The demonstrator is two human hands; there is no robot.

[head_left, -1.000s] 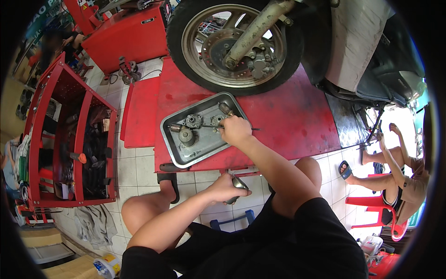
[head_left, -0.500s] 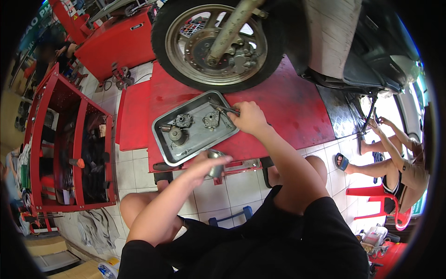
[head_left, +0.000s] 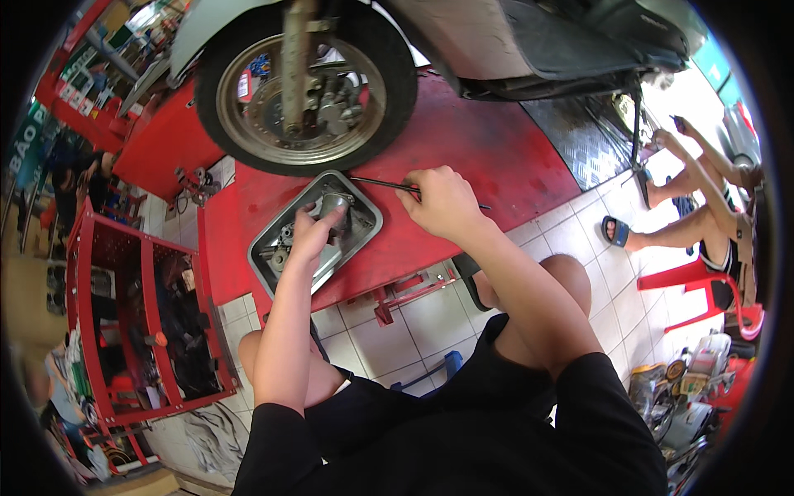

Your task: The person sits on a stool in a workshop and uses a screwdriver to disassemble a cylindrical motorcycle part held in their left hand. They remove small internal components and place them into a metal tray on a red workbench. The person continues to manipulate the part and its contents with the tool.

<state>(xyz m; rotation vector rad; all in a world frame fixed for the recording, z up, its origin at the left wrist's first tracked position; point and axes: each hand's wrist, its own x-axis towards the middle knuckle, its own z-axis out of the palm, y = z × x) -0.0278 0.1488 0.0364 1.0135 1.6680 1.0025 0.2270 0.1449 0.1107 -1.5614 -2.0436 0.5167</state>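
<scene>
Left hand (head_left: pixel 311 235) brought metal cup (head_left: pixel 334 201) over tray (head_left: pixel 378 225) | inside: metal parts (head_left: pixel 279 258)

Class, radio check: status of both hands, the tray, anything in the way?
Left hand holding metal cylinder at tray. Right hand gripping thin dark rod, right of tray. Left hand partly hiding metal parts in tray.

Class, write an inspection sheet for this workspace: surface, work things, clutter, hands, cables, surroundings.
Surface: red platform, stained.
Work things: tray on it, holding small parts.
Clutter: cloth on the floor, left; hardware, lower right.
Hands: left hand holds a metal piece over the tray; right hand grips a thin rod.
Cables: nothing clearly seen.
Surroundings: motorbike ahead, red rack left, seated person right.
</scene>
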